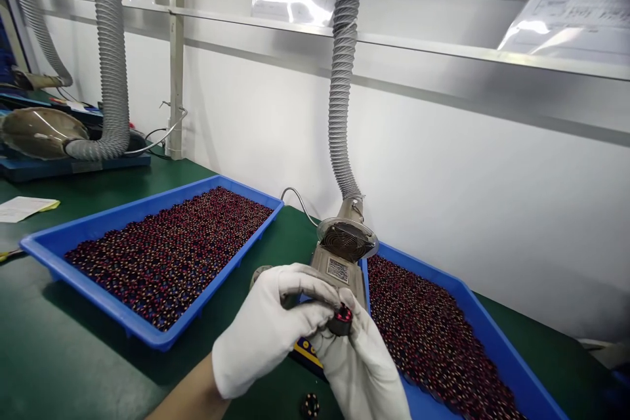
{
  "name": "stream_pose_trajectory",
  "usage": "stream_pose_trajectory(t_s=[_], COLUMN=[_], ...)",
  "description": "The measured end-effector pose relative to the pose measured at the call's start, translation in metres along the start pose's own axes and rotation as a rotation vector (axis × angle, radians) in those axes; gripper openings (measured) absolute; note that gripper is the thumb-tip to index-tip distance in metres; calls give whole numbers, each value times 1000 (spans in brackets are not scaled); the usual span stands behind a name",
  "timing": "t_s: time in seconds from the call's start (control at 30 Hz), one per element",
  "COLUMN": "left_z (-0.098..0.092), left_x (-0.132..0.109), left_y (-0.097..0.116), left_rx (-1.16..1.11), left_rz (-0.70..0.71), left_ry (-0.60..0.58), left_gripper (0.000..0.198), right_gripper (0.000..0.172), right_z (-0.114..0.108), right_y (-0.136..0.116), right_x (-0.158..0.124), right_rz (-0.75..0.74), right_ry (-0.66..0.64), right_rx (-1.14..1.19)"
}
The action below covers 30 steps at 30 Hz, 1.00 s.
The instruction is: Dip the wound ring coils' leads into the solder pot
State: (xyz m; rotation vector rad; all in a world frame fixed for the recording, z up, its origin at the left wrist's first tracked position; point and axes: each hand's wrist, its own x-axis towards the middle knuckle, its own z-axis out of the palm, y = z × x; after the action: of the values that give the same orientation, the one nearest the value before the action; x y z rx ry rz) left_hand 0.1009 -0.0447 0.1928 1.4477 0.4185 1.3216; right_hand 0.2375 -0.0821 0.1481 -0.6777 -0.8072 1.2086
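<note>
Both hands gloved in white. Part [340, 321]: small, dark, round and drum-like, red on its upper face; sits in front of the body, between the fingertips of left hand [270, 325] and right hand [360, 359].

Grip: left hand in a narrow pinch, thumb and forefinger meeting at the part's upper left edge. Right hand closed round its right side, thumb near the top. Both touch it; which one bears the weight, cannot tell.

Key relation: part lies to the right of left hand's palm, right at the fingertips, and up and slightly left of right hand's palm. Neither hand is nearer; contact on both sides. No clear long axis; red face points up, tilted toward the viewer. Underside hidden by fingers.

Surroundings: loose piece [310, 405] on the green bench [108, 367], below the hands, apart from both. Filled left tray [160, 339] beyond left hand; filled right tray [509, 341] beside right hand. Device [339, 269] behind the hands, partly covered.
</note>
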Motion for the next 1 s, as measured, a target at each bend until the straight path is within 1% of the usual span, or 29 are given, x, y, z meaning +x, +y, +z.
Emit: stream_pose_trajectory(t_s=[0.07, 0.13, 0.17, 0.2, 0.23, 0.3, 0.33, 0.37, 0.4, 0.47, 0.57, 0.63, 0.67, 0.7, 0.77, 0.8, 0.83, 0.87, 0.9, 1.0], left_z=[-1, -7, -10, -12, -13, -12, -9, -6, -3, 1, -2, -5, -6, -6, -1, 2, 6, 8, 10, 5], left_x=[-3, -6, -6, -6, -6, -3, -2, -1, 0, -1, -5, -6, -5, -4, -2, -1, 0, 0, 0, 0], left_y=[-2, -1, 1, 3, 6, 9, 8, 7, 5, 0, -5, -4, -3, -2, -2, -4, -7, -9, -12, -13], left_rx=[-89, -157, -153, -118, -58, 74, 115, 128, 116, 33, -151, -236, -256, -264, -245, -225, -209, -204, -217, -344], left_rz=[43, 81, 85, 74, 43, -33, -57, -62, -47, 10, 74, 34, -22, -95, -229, -259, -261, -245, -214, -99], left_ry=[66, 150, 182, 189, 168, 50, -3, -26, -15, 64, 169, 203, 191, 151, 42, 9, 7, 38, 93, 267], left_gripper=[23, 20, 18, 16, 17, 24, 25, 25, 23, 19, 15, 13, 17, 23, 30, 27, 20, 14, 10, 11], right_gripper=[25, 26, 26, 26, 25, 23, 24, 25, 26, 28, 28, 26, 25, 24, 22, 23, 26, 28, 29, 29], right_z=[-1, -1, -1, 0, 1, 2, 2, 2, 2, 0, 3, 9, 14, 19, 28, 31, 33, 34, 34, 31], right_y=[-1, -3, -5, -6, -6, -6, -4, -2, 0, 4, 8, 10, 12, 14, 20, 23, 26, 29, 31, 31], right_x=[-1, -1, -1, -1, -1, 0, 2, 4, 6, 9, 8, 3, 0, -3, -8, -9, -9, -9, -9, -7], right_rz=[-13, 2, 14, 22, 27, 17, -8, -39, -93, -240, -503, -664, -741, -808, -924, -972, -1013, -1046, -1071, -1096], right_ry=[2, -2, -4, -7, -8, 5, 19, 36, 58, 113, 239, 321, 359, 391, 420, 424, 422, 423, 433, 498], right_rx=[-26, -7, 10, 26, 37, 32, 25, 16, 3, -71, -330, -497, -560, -616, -717, -760, -790, -805, -808, -826])
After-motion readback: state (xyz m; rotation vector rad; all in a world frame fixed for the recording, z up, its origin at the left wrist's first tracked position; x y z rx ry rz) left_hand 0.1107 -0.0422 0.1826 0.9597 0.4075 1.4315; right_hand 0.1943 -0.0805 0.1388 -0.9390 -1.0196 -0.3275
